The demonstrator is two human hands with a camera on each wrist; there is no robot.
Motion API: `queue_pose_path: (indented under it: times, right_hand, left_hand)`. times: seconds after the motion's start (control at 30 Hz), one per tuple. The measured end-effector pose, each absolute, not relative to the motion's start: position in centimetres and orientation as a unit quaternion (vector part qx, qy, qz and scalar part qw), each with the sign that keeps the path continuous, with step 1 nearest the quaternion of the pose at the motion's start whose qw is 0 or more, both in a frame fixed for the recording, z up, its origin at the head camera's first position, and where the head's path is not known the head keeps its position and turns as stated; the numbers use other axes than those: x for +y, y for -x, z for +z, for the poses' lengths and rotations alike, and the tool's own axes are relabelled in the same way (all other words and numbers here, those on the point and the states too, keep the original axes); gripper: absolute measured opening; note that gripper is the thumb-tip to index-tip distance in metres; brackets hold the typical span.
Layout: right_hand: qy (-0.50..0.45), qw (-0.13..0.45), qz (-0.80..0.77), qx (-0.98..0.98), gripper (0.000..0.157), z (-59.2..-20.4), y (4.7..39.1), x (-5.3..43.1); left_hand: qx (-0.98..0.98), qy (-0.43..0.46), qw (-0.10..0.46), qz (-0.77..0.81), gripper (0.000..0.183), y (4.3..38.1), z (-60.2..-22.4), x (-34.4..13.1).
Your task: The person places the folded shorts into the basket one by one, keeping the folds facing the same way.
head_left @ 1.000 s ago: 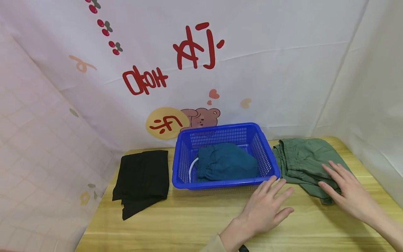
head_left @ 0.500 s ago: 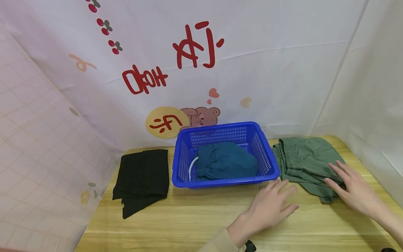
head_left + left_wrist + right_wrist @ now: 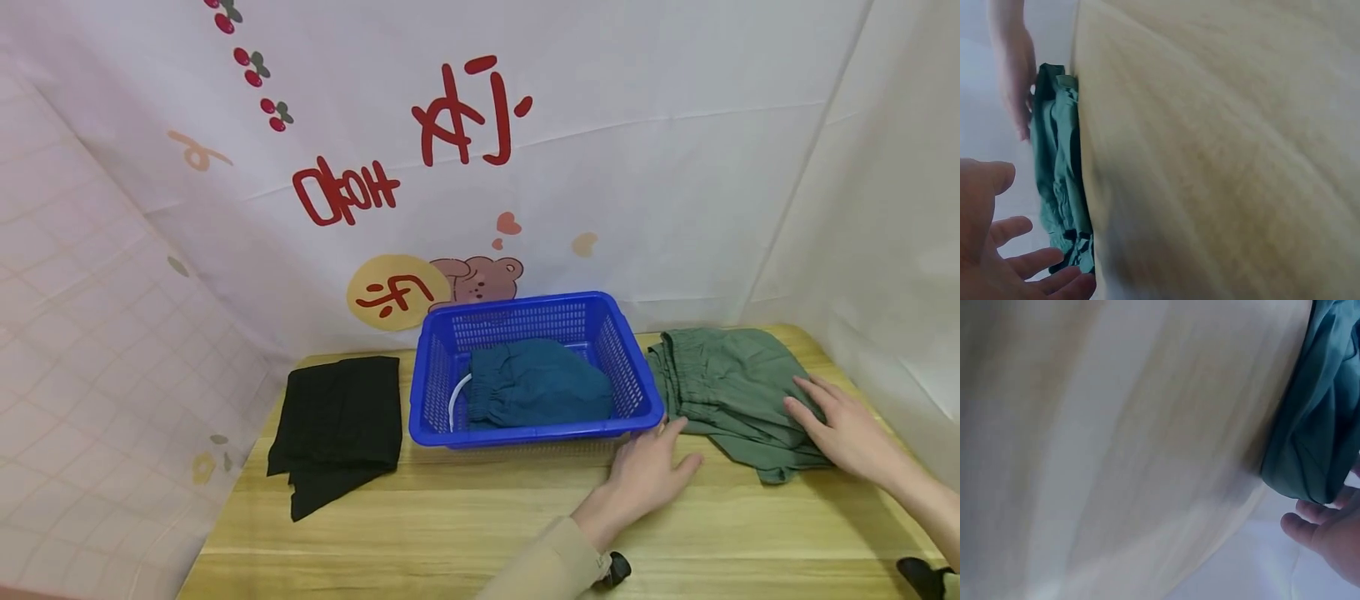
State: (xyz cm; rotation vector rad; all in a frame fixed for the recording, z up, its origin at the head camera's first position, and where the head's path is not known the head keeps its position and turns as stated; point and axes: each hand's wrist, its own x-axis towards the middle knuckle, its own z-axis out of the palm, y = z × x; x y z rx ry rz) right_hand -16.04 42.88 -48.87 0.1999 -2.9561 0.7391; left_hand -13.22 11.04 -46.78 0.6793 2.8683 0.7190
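Folded green pants [image 3: 738, 387] with a gathered elastic waistband lie on the table, right of a blue basket [image 3: 525, 435]. My left hand [image 3: 647, 475] is at the basket's front right corner, near the waistband end. Its fingers [image 3: 1035, 262] are spread and hold nothing in the left wrist view. At the far right edge of the green pants is my right hand [image 3: 847, 429], fingertips against the cloth. In the right wrist view the fingers [image 3: 1316, 512] are extended by the folded edge, partly hidden behind it. Inside the basket lies a teal folded garment [image 3: 543, 383] with a white cord.
A black folded garment [image 3: 345, 417] lies on the wooden table [image 3: 420, 533], left of the basket. White printed cloth [image 3: 637, 192] hangs close behind and at both sides. Dark straps sit at both wrists.
Both hands have shifted slightly to the right. My left hand has moved from over the table by the basket corner toward the green pants. The garments and basket stay in place.
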Motion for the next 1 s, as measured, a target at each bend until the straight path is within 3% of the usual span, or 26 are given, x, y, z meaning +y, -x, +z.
queue_pose_path:
  times: [0.3, 0.5, 1.0]
  right_hand:
    - [-0.060, 0.036, 0.204, -0.976, 0.070, -49.8, 17.0, 42.6]
    - [-0.057, 0.001, 0.194, -0.979, 0.072, -49.6, 16.7, 42.3]
    - [-0.081, -0.043, 0.142, -0.986, 0.070, -48.7, 14.1, 42.4]
  left_hand:
    - [0.951, -0.188, 0.055, 0.241, 0.054, 13.5, -47.8, 12.2]
    - [0.944, -0.151, 0.063, 0.287, 0.057, 13.4, -47.9, 12.8]
    - [0.925, -0.070, 0.089, 0.362, 0.064, 13.1, -47.4, 13.9]
